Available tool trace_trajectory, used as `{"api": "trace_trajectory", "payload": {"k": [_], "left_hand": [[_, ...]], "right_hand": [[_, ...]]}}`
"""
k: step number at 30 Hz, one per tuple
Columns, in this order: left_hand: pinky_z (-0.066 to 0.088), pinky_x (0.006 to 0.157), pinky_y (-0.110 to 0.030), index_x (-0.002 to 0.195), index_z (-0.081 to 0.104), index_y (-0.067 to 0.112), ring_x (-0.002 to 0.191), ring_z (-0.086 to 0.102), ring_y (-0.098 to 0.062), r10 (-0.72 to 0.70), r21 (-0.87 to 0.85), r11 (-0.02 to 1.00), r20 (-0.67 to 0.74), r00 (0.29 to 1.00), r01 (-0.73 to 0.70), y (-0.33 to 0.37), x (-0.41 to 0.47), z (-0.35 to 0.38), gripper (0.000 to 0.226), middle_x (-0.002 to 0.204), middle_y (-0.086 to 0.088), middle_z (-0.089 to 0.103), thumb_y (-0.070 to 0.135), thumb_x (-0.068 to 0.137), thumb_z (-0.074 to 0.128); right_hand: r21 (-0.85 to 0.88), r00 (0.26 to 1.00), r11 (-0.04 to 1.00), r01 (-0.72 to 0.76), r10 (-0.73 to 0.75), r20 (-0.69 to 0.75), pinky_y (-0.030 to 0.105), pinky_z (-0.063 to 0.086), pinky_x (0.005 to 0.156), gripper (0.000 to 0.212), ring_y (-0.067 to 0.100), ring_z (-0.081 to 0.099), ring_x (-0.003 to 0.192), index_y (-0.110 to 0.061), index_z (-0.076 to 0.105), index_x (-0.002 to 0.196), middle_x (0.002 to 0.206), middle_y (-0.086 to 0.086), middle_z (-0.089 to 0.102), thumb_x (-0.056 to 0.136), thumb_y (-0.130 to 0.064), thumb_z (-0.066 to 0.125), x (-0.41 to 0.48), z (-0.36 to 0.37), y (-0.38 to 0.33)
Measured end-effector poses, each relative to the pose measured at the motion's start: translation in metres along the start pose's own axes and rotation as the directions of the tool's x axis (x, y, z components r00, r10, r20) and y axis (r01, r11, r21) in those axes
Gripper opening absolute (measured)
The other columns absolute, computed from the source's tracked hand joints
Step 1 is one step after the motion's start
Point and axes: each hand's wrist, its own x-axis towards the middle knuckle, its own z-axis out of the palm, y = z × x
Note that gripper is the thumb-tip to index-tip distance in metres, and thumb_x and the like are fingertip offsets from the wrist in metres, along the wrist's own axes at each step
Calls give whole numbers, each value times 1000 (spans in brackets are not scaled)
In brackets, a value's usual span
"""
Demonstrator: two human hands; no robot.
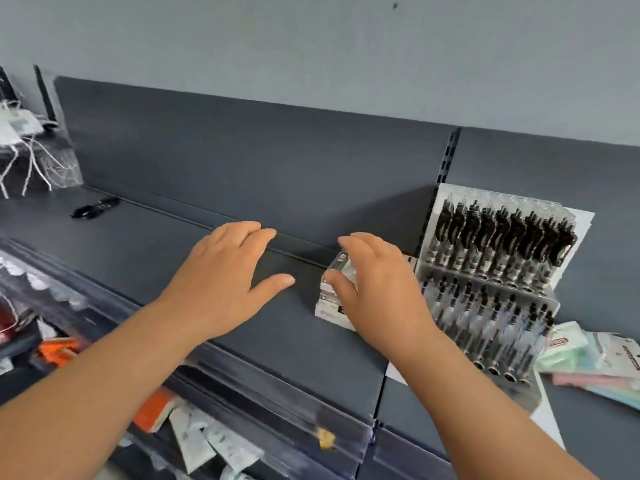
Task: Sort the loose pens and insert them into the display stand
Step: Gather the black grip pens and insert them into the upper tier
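Grey shelf [138, 244] lies under the left hand [221, 275], which is spread with straight fingers and holds nothing. Just to its right, the right hand [377, 289] curves thumb and fingers round the top of a stack of small boxes [332, 303] — likely light, stiff and slick-sided, so best gripped across the long edges. Close beside that hand's right stands the clear display stand [519, 199], with black pens [498, 233] upright in tiers — slim, hard, apt to roll, best pinched mid-barrel; no loose pens show.
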Motion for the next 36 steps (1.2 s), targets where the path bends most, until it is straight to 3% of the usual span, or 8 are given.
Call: {"api": "trace_trajectory", "payload": {"k": [6,18,26,36], "left_hand": [[23,113,-35,146,32,19,140,26,-20,-57,42,997,3,998,57,-97,-37,-29,79,150,-2,33,68,85,35],[23,113,-37,147,30,19,141,25,-21,-200,153,969,43,979,192,-297,-88,-64,81,151,-4,32,71,86,31],[26,113,-38,147,30,20,140,26,-20,-309,154,942,54,950,298,-388,-69,-42,78,151,-2,32,68,85,37],[22,114,-38,148,27,19,141,24,-23,-369,221,913,86,925,344,-500,17,3,78,153,-6,29,66,87,38]], "right_hand": [[0,994,1000,7,-7,113,39,26,113,58,24,28,138,-17,38,143,151,4,33,93,-43,51,27,43,-96],[63,974,998,6,-20,224,35,20,115,61,20,21,141,-20,29,147,154,1,25,95,-48,44,78,149,-252],[57,952,997,59,-74,297,36,20,116,61,20,21,142,-20,29,147,155,1,25,95,-48,44,145,223,-289],[61,919,990,125,-139,369,36,19,116,62,22,19,142,-18,25,148,156,2,20,96,-49,41,266,332,-303]]}}
